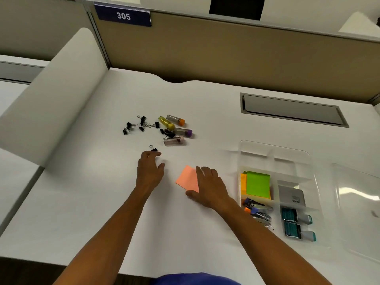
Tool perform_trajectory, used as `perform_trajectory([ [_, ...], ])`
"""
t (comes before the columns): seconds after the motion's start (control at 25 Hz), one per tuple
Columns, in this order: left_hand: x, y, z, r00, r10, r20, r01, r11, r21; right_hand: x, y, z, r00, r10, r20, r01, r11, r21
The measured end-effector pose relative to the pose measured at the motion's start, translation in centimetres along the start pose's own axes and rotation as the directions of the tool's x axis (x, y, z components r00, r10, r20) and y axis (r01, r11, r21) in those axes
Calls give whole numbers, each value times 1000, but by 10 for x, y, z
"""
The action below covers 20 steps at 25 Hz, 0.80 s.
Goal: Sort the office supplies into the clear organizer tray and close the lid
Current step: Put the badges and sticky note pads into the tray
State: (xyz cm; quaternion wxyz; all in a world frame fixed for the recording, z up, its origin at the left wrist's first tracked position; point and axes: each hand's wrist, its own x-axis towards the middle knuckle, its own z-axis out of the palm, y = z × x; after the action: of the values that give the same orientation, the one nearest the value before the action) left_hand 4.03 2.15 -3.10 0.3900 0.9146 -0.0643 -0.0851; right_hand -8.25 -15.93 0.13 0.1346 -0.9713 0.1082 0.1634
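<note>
On the white worktop (82, 202), the right hand (209, 188) lies flat on the pink sticky pad (186, 178), grip spread. The pad sits cornerwise, one corner pointing away, just left of the clear tray (308, 161). Sliding it under a flat palm could peel sheets loose. Farther out, the left hand (150, 171), grip spread and empty, nears a lone binder clip (153, 149); a glancing touch could skid it.

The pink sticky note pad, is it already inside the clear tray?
No, the pink sticky note pad lies on the desk under the right hand.
</note>
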Motion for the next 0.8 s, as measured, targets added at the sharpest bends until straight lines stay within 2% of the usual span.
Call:
perform_trajectory([
  [0.12,11,-5,-5,998,-10,-55,9,1000,-19,8,-8,5,999,24,-31,-25,999,-35],
  [0.28,23,-7,-6,997,-42,-65,42,999,-12,15,-14,8,995,102,15,-102,995,10],
  [0.52,31,-11,-1,995,21,-93,-10,994,109,18,-11,6,977,208,51,-212,972,97],
  [0.8,18,-22,-2,992,51,-119,-49,999,17,7,-14,16,972,234,-26,-232,972,44],
])
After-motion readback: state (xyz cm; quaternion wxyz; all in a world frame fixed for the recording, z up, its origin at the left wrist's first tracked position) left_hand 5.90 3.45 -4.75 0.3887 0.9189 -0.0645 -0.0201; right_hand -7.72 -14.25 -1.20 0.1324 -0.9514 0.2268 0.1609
